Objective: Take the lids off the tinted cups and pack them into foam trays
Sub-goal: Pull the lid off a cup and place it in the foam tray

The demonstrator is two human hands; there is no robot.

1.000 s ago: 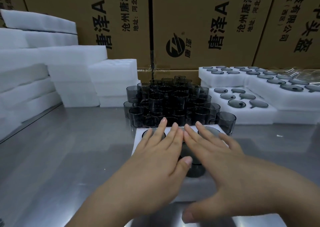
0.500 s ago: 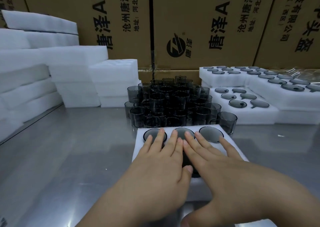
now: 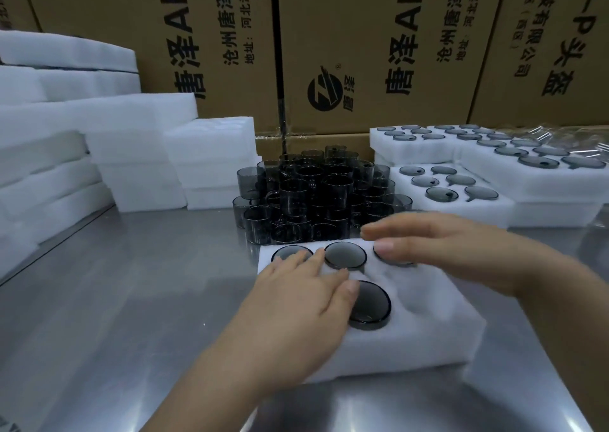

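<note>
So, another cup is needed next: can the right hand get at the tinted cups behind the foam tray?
Probably yes. The right hand is open, holding nothing, over the foam tray; the tinted cups stand behind it, nothing between.

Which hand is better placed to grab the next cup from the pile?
Probably right. The right hand hovers with fingertips beside the cup pile, holding nothing; the left hand lies flat on the foam tray, farther back.

Soft, even overhead light; broad dull glare streaks the steel table (image 3: pixel 108 303) (no hard shadows). The right hand (image 3: pixel 451 250) is motion-blurred, and wide-angle distortion bends the edges.
</note>
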